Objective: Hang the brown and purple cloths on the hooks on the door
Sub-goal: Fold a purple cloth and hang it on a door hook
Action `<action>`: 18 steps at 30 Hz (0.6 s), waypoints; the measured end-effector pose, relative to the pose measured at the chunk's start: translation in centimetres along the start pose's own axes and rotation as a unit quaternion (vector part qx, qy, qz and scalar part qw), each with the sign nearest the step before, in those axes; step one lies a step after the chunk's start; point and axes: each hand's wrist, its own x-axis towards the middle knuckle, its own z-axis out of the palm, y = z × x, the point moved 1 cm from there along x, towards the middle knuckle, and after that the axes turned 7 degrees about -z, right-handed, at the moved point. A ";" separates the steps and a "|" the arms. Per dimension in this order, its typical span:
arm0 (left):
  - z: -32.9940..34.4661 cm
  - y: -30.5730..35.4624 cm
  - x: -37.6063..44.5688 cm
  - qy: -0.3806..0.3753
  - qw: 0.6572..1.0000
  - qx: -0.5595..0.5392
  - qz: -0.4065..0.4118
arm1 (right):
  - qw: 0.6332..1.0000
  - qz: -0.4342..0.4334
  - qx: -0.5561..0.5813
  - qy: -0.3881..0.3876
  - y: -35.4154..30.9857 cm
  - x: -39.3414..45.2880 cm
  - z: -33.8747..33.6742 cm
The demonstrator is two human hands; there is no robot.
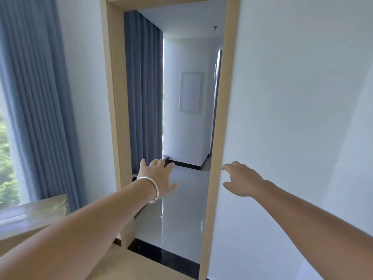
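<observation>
My left hand [159, 176] is stretched forward into an open doorway, fingers apart and empty, with a silver bangle on the wrist. My right hand [241, 179] reaches out beside the right side of the wooden door frame [222, 118], fingers spread, holding nothing, its fingertips close to the frame edge. No brown cloth, purple cloth, hooks or door leaf show in this view.
Blue-grey curtains [40, 98] hang at the left window, and another curtain [143, 87] hangs past the doorway. A wooden sill or ledge [34, 215] lies at lower left. A white wall [302, 118] fills the right. A glossy tiled floor [181, 209] and dark threshold strip [161, 257] lie ahead.
</observation>
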 end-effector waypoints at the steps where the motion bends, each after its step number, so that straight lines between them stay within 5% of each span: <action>1: 0.5 -1.0 0.9 -0.002 1.000 0.009 -0.022 | 1.000 -0.017 0.008 0.000 -0.2 2.2 0.2; 9: 3.6 -9.6 3.9 -0.057 0.976 0.059 -0.201 | 0.976 -0.216 0.034 0.010 -5.8 17.2 3.0; 18: 6.7 -20.5 -0.2 -0.092 0.928 0.108 -0.344 | 0.907 -0.411 0.088 -0.028 -21.7 25.0 7.1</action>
